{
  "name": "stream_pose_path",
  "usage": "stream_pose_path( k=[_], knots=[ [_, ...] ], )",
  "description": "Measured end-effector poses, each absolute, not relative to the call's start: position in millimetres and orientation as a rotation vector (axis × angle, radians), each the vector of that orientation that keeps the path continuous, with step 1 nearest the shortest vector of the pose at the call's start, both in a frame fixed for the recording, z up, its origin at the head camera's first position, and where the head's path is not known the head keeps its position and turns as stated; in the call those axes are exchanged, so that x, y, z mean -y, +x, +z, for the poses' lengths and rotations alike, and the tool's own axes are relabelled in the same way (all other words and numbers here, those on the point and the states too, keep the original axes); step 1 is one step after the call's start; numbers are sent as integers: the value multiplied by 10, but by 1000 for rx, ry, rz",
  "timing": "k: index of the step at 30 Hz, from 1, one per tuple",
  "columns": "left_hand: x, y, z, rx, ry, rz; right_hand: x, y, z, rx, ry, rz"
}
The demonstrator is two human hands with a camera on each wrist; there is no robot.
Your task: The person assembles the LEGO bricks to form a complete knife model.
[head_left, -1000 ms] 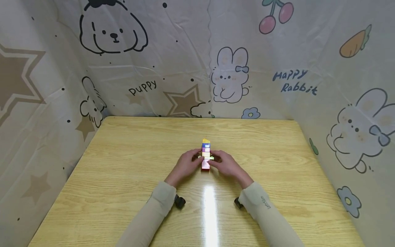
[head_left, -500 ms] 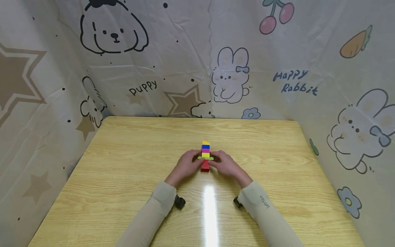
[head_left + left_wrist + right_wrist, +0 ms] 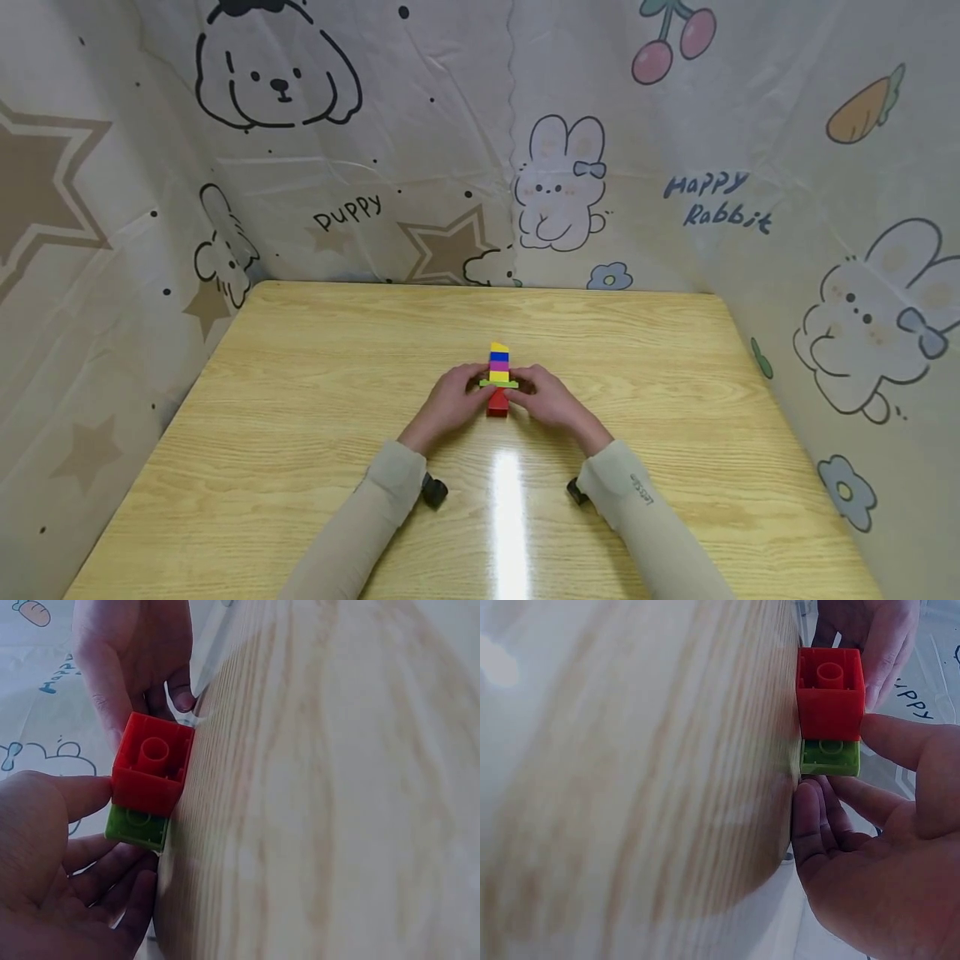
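Observation:
A stack of toy building bricks points away from me between both hands, low over the tabletop; whether it touches the wood I cannot tell. Nearest me is a red brick, its hollow underside facing the wrist cameras. Beyond it come a wider green brick, a yellow brick, a purple brick, a blue brick and a slanted yellow top piece. My left hand pinches the stack from the left, thumb at the red brick, fingers beyond the green one. My right hand mirrors this grip from the right.
The wooden table extends around the hands, with a strip of glare on its near part. A printed curtain encloses its back and sides. Both sleeves carry a dark wrist camera near the cuff.
Bright glare on the bricks has gone, so their colours show plainly. The stack's far end sits slightly lower in view, as if tilted a little. Both hands stay almost where they were.

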State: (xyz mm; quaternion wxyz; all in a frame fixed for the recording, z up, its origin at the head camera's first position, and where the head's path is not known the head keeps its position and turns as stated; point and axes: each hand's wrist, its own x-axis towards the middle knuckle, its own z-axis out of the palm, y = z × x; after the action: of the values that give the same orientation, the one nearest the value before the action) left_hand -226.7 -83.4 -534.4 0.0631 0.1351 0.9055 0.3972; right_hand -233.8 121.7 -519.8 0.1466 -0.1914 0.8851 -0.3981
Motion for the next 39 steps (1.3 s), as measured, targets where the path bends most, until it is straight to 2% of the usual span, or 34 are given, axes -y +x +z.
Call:
stream_pose_path(
  k=[26, 31, 39],
  knots=[
    [898, -2311, -5296, -2666, 453, 1263, -1311, -2282, -5133, -2592, -406, -1114],
    [1189, -2373, -5166, -2715, 530, 1131, -1499, -2295, -4993, -2613, -468, -1002],
    [2094, -2514, -4758, -2881, 607, 790, -2029, -2427, -4652, -2780, -546, -678]
  ],
)
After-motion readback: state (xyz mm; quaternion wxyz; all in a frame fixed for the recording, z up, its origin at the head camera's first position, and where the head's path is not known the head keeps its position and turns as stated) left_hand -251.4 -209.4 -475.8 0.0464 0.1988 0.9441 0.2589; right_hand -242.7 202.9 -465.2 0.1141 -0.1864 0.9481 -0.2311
